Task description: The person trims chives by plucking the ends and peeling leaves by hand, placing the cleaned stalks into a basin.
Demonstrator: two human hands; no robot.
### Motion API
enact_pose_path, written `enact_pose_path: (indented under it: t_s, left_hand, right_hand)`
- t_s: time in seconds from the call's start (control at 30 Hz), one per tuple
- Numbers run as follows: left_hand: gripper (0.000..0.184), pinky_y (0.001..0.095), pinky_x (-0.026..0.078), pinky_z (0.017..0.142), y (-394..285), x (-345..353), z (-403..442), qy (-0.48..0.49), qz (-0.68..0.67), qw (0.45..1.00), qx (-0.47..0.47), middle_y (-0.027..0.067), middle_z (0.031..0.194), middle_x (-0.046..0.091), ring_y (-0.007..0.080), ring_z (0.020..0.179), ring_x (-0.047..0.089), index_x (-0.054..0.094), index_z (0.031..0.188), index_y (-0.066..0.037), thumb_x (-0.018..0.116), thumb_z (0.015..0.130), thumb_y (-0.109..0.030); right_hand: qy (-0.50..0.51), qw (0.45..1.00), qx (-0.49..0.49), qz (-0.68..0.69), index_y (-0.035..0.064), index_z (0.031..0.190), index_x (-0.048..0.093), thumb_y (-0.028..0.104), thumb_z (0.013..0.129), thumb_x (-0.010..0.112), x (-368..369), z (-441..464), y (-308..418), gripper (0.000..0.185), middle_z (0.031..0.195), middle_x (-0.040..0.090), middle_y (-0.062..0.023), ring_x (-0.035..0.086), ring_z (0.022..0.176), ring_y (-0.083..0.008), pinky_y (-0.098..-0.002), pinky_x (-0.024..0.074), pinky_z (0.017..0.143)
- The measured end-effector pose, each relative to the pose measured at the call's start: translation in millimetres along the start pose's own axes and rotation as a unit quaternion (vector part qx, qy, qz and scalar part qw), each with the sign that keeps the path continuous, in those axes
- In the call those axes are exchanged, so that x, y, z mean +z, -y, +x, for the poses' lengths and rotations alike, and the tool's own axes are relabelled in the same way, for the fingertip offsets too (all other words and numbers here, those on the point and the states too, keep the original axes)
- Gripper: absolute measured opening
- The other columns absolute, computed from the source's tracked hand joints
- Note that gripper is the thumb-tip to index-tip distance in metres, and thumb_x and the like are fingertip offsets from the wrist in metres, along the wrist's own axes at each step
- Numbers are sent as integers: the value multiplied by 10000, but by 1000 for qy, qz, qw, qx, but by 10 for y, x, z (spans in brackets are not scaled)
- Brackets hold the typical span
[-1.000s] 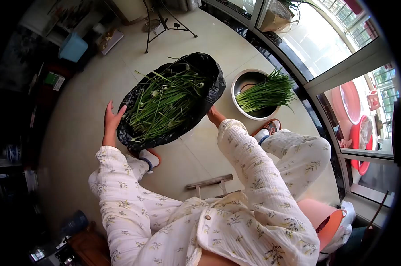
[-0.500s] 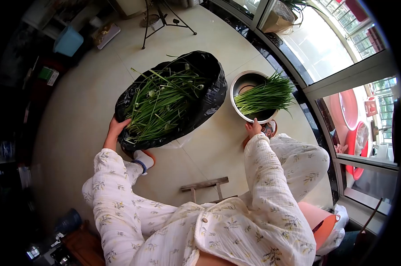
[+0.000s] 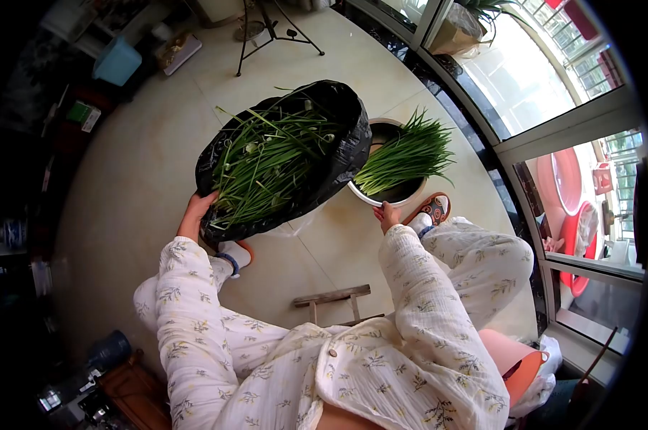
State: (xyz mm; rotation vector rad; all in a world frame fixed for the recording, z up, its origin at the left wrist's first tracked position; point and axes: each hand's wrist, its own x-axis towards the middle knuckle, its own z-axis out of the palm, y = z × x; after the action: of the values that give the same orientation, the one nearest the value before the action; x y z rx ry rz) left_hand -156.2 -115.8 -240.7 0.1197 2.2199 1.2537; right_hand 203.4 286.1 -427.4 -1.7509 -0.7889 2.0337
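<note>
On the floor (image 3: 281,276), in the head view, the bag (image 3: 349,154) of greens (image 3: 266,165) overlaps the bowl (image 3: 367,198) of chives (image 3: 410,154). My left hand (image 3: 197,208) pinches the bag's rim; my right hand (image 3: 387,216) pinches the bowl's. I judge this step to be positioning them; moving either calls for level, steady support.

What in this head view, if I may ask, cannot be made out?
Head view, all:
- Inside bottom of the black bag: hidden by the piled green stalks.
- Left part of the bowl: covered by the bag.
- Some fingers of the left hand: hidden by the bag's edge.
- Top of the metal stand: cut off by the picture's top edge.
</note>
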Motion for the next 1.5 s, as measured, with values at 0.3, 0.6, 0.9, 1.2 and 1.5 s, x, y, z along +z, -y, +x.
enact_pose_path:
  t_s: [0.3,0.6,0.9,1.2,1.5]
  left_hand:
    - [586,376,434,939,-1054,315,-717,-254,292,871,304,161,1260,520,306,1116,528,471,1285,-37,713,760,-130]
    - [300,322,513,685,-668,1685,-1806,143,47,962,226,94,939,643,227,786,643,585,1020,18,705,804,-151]
    - [575,388,478,894,-514,1709,-1222,146,-497,815,-261,192,1090,572,315,1032,583,480,1144,55,666,844,-398]
    - [456,395,488,921,-413,1918,-978,56,-549,784,-285,204,1139,564,329,1057,580,508,1131,34,623,875,-325]
    - [297,346,541,753,-361,1963,-895,17,-532,791,-301,151,1011,657,301,919,661,574,1053,-35,571,887,-282]
  right_hand:
    - [47,997,39,49,-22,1006,506,140,901,540,252,-429,-712,196,882,641,-147,680,723,-246,-284,518,531]
    - [39,993,77,83,-14,927,549,216,886,585,230,-488,-580,236,844,644,-136,662,645,-232,-291,522,509]
    - [-31,984,50,-169,-17,862,546,191,806,622,-469,-233,-514,228,725,599,-115,587,529,-201,-302,468,436]
    - [12,927,-62,-369,-36,606,561,200,762,620,-721,103,-206,289,533,541,-108,529,419,-177,-311,432,376]
    - [-185,771,-382,-474,-32,1203,456,263,804,674,-221,-455,451,542,1158,542,-245,552,1024,-391,-469,450,856]
